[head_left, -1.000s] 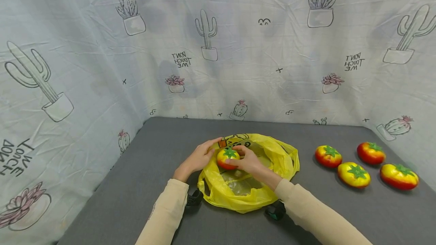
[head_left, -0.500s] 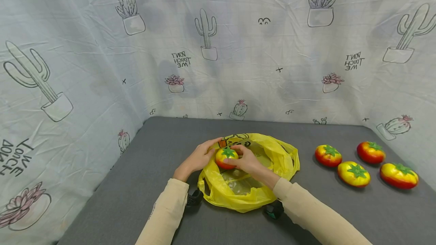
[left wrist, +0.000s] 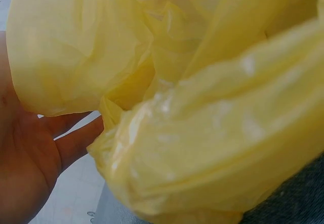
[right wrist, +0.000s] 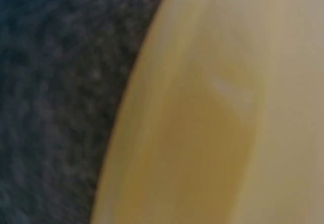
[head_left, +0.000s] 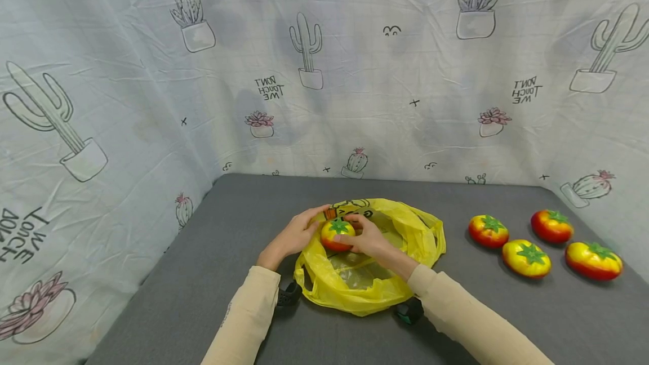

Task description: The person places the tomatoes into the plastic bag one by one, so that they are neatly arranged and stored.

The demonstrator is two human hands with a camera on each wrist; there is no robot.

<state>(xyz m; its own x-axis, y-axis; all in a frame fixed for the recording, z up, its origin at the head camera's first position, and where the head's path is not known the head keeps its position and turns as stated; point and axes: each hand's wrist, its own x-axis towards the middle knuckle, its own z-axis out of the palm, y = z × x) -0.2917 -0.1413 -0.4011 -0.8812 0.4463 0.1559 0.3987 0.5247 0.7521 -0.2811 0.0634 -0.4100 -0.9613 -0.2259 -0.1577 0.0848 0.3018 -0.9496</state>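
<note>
A yellow plastic bag lies on the grey table with its mouth spread upward. Over its left part, my right hand pinches a red-and-yellow tomato with a green star-shaped top. My left hand holds the bag's left rim beside the tomato. In the left wrist view, fingers of that hand run behind the bag, and their tips are hidden by the plastic. Only blurred yellow plastic and dark cloth show in the right wrist view; neither the right hand nor the tomato appears there.
Several more tomatoes lie on the table to the right of the bag, in a loose group. A white curtain with cactus drawings hangs behind and at both sides of the grey table.
The tomato in my right hand has shifted very slightly to the left. Both hands and the bag otherwise hold almost the same place.
</note>
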